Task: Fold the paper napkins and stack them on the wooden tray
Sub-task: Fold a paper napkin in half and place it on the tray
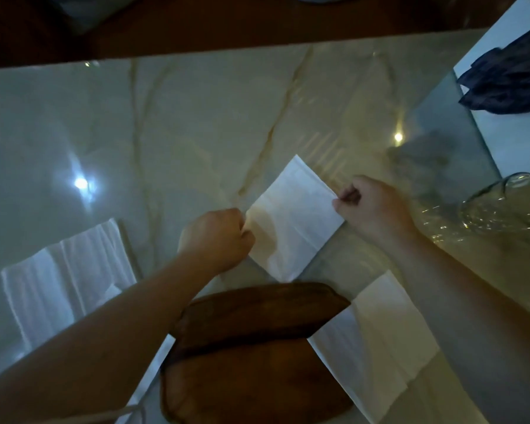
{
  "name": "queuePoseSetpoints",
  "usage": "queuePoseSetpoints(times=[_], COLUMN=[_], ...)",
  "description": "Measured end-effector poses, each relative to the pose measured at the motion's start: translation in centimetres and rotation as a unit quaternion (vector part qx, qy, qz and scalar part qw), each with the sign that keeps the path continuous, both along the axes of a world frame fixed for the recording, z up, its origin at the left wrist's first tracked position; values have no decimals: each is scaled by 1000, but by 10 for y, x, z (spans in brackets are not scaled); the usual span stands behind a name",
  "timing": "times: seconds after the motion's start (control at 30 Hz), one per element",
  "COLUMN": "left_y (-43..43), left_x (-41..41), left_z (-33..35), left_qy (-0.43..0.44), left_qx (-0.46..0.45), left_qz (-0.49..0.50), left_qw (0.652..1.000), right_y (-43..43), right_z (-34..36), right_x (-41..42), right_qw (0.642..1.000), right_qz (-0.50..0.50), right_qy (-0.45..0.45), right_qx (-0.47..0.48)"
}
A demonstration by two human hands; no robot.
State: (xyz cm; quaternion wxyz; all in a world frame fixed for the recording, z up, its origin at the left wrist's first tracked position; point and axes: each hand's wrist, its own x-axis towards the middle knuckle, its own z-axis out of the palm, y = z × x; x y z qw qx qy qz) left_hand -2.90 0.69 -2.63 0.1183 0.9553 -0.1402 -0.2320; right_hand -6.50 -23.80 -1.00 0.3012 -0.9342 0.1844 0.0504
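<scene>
Hands: left (216, 237), right (371, 206) pinch creased white napkin (294, 218) | glossy marble table (196, 123) | oval wooden tray (251, 356)

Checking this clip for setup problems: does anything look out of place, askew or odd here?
Little stands out. The wooden tray holds no napkins yet; one napkin lies partly tucked under its right edge. The napkin being folded sits skewed to the table edge, pinched by left hand and right hand. Nothing spilled or torn.

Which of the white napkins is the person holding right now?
The middle napkin, beyond the wooden tray: left hand and right hand pinch its opposite corners. The others lie untouched.
</scene>
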Motion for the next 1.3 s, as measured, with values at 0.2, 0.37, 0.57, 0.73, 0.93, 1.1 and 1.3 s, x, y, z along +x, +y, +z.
queuePoseSetpoints(times=[0.2,0.37,0.57,0.73,0.93,1.1,1.3], left_y=[-3,-5,-13,-10,0,7,-6], left_x=[-25,-14,23,7,-16,-19,15], left_z=[6,20,30,19,11,15,9], left_qy=[16,-50,-155,-233,-231,-150,-126], left_qx=[33,26,-46,-28,-38,-87,-106], left_qz=[-47,-35,-96,-255,-298,-294,-146], left_qw=[998,998,982,938,926,940,976], right_y=[6,10,16,15,22,21,3], right_z=[5,7,18,13,-8,-8,-18], right_x=[38,40,12,-18,-51,-59,-35], right_qw=[995,986,972,959,948,949,990], right_qz=[95,156,217,266,311,307,119], right_qy=[-26,-34,-49,-75,-68,-57,-71], right_qx=[19,36,81,60,29,49,15])
